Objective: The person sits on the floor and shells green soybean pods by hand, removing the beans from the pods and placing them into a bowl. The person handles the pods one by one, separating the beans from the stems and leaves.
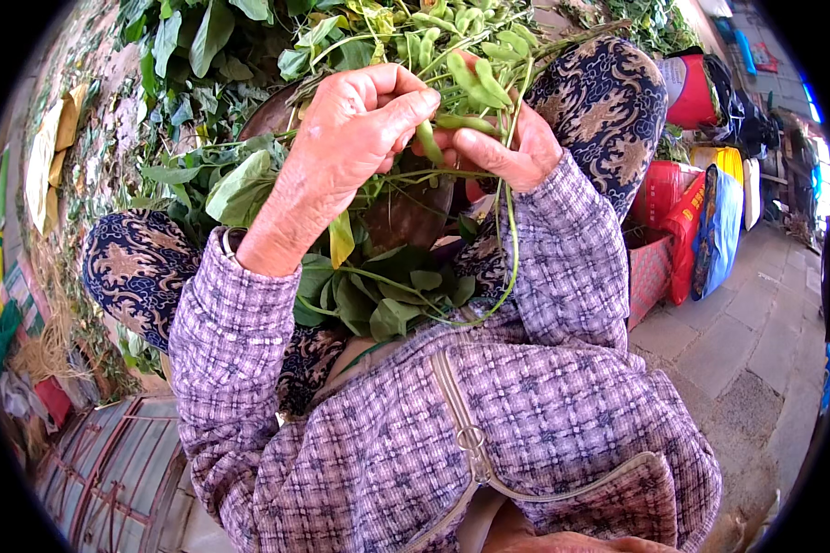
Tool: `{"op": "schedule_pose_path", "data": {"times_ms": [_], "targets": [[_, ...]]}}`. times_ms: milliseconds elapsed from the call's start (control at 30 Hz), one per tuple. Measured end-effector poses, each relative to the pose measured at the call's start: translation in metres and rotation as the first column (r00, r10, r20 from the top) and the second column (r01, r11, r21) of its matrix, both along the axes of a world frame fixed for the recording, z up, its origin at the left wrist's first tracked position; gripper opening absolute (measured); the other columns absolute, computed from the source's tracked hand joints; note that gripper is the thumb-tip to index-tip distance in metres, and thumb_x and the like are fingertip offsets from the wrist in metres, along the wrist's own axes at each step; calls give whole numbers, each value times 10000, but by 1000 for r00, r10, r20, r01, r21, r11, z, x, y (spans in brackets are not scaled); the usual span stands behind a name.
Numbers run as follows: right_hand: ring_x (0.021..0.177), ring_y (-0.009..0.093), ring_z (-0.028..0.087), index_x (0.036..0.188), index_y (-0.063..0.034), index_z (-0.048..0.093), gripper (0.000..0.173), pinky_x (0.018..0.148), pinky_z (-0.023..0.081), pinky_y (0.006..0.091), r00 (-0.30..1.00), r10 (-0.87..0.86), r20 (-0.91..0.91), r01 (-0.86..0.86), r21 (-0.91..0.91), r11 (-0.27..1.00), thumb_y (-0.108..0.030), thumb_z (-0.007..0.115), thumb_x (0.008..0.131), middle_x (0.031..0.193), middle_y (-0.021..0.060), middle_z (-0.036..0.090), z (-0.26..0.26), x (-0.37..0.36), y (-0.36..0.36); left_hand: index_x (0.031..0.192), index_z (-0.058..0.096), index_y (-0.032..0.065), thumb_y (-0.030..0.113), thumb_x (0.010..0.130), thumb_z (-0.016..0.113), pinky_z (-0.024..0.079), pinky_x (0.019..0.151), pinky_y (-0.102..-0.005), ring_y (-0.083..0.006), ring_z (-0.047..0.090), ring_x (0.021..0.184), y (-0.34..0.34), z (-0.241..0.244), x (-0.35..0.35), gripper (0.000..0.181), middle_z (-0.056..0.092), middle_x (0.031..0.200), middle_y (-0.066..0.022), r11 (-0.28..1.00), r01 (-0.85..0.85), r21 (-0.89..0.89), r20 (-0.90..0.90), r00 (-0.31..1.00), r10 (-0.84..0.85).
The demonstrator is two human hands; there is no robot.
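My left hand (360, 135), with a bracelet at the wrist, has its thumb and fingers pinched together at a green soybean pod (428, 142). Part of that pod is hidden behind the thumb. A soybean plant stem (509, 228) is held in my right hand (508, 148), and its lower end curves down toward my lap. Plump soybean pods (476, 81) hang from the stem between the two hands. Beneath my hands is a brown round basin (404, 214), partly covered by leaves. Large soybean leaves (380, 294) lie across my lap.
More leafy soybean plants (200, 41) are heaped ahead. Leaf litter covers the ground to the left, near a yellow cardboard piece (54, 159). At right stand a woven basket (649, 276) and several coloured bags (716, 228) on paving (747, 311). A metal-framed panel (111, 470) lies at lower left.
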State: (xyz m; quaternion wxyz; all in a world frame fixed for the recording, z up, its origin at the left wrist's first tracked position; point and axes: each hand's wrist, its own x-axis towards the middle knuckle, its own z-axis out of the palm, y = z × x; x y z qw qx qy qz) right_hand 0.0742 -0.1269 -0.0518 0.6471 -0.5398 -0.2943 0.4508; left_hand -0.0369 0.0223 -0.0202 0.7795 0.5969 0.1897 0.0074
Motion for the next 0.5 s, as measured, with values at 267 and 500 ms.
{"op": "schedule_pose_path", "data": {"times_ms": [267, 500], "targets": [[896, 142, 571, 1368, -97, 216, 801, 801, 480, 294, 999, 6, 45, -8, 32, 999, 4, 684, 726, 1037, 73, 569, -8, 2, 0, 888, 567, 25, 185, 867, 539, 270, 396, -131, 10, 359, 447, -3, -5, -3, 163, 506, 614, 35, 969, 68, -236, -35, 996, -78], [761, 158, 609, 1379, -143, 202, 761, 701, 515, 284, 984, 69, -163, -62, 48, 997, 36, 617, 766, 986, 89, 588, 0, 1, -5, 979, 562, -28, 140, 870, 502, 249, 398, -121, 20, 338, 456, 7, 1, -4, 209, 537, 681, 3, 936, 192, -294, 10, 980, -198]]}}
